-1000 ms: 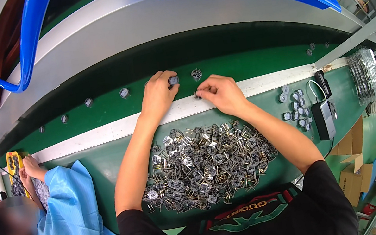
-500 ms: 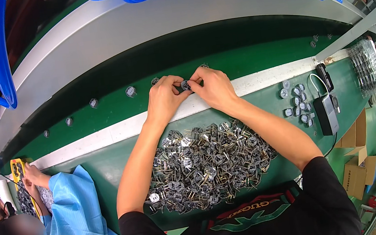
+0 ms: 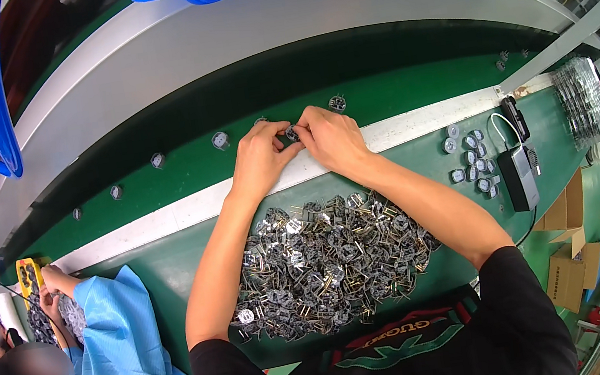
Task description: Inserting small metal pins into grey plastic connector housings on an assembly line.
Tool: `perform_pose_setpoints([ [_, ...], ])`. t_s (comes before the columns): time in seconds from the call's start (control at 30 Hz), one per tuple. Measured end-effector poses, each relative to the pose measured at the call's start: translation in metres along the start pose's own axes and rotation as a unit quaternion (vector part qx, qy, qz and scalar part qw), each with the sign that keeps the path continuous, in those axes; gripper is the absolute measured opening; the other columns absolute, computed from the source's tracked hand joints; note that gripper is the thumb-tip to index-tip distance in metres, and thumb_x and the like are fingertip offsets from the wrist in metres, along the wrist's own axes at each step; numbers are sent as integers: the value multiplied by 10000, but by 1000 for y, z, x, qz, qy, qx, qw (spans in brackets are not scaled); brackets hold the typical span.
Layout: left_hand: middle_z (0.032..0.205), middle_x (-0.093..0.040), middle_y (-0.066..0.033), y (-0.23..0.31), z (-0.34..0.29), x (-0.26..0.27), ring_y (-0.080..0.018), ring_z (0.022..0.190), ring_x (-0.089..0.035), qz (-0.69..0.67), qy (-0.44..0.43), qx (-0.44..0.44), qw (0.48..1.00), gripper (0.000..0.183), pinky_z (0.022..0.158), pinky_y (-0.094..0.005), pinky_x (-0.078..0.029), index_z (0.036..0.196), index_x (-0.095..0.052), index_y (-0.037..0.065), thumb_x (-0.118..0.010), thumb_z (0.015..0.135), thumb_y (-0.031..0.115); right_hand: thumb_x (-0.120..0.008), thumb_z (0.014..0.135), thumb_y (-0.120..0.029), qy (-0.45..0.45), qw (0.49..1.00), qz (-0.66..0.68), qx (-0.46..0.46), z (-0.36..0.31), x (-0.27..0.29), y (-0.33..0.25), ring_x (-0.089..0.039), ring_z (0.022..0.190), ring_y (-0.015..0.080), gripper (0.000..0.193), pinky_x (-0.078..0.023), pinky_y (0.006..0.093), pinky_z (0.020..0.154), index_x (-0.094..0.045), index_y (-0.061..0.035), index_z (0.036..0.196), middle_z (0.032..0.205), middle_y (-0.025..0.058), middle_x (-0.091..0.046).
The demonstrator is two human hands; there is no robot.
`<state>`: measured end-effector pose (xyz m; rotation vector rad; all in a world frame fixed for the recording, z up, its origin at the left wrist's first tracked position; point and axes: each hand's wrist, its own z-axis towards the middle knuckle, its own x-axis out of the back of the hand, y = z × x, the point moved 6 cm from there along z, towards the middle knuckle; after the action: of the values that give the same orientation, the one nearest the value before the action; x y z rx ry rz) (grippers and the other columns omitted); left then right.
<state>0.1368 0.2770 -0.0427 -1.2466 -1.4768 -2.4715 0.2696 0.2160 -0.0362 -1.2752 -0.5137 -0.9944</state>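
In front of me, over the white rail point(image 3: 407, 125) that edges the green belt, both my hands pinch one small round dark part point(image 3: 292, 134). My left hand point(image 3: 259, 158) grips it from the left with thumb and fingertips. From the other side my right hand point(image 3: 331, 138) closes on it, fingers bent; its details are partly hidden. Between my forearms lies a big heap of small black parts with metal pins point(image 3: 335, 267). Similar round parts sit spaced along the belt, one point(image 3: 336, 103) just beyond my right hand and another point(image 3: 220, 140) left of my left hand.
Several grey round pieces point(image 3: 480, 164) lie on the table at right, beside a black-and-grey box with a white cable point(image 3: 520, 178). Stacked clear trays point(image 3: 582, 102) stand farther right. At left a person in blue point(image 3: 118, 346) works by a yellow container point(image 3: 28, 275). Blue bars hang overhead.
The round parts on the belt have shifted to the right. My hands stay together on the small part, with the right hand slightly left of where it was.
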Motion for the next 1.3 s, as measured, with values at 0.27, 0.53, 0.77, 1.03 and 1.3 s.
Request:
perform_pose_setpoints([
  [0.27,900,-648,-107,2,1,-6,-191,701,-636,26,-7,35,999,345,688,-349,-532,1133,-729,20,-797,801,83,-659,929,-181,-48,997,-32,43,11,-1,9,-698,758,392,192,-555,499,653,-573,-12,902,861,161,-699],
  [0.53,1048,-647,-127,17,-4,3,-246,855,-695,24,-12,18,999,315,723,-381,-568,1121,-709,9,-793,829,94,-635,957,-153,-24,994,52,93,3,15,-4,-691,818,369,139,-540,461,674,-586,-24,943,927,149,-688],
  [0.77,1154,-691,-164,47,-6,22,-219,1034,-715,-431,-20,43,901,307,901,-316,-615,1144,-662,-89,-754,851,-75,-704,914,-102,59,984,115,119,-19,87,-30,-682,731,311,105,-527,400,612,-624,-36,930,855,111,-681],
  [1.03,1126,-720,-196,43,-14,11,-228,1004,-725,-490,-46,85,866,391,912,-336,-606,1191,-658,-109,-753,813,-130,-723,884,-114,140,972,36,187,-33,99,-50,-682,655,305,138,-525,402,522,-603,-45,886,811,85,-661],
  [1.3,1057,-744,-194,36,-14,4,-229,958,-741,-522,-59,86,847,380,904,-327,-600,1195,-671,-97,-746,824,-117,-688,910,-149,108,979,28,172,-31,98,-52,-668,631,319,156,-518,411,520,-586,-32,890,799,96,-645],
])
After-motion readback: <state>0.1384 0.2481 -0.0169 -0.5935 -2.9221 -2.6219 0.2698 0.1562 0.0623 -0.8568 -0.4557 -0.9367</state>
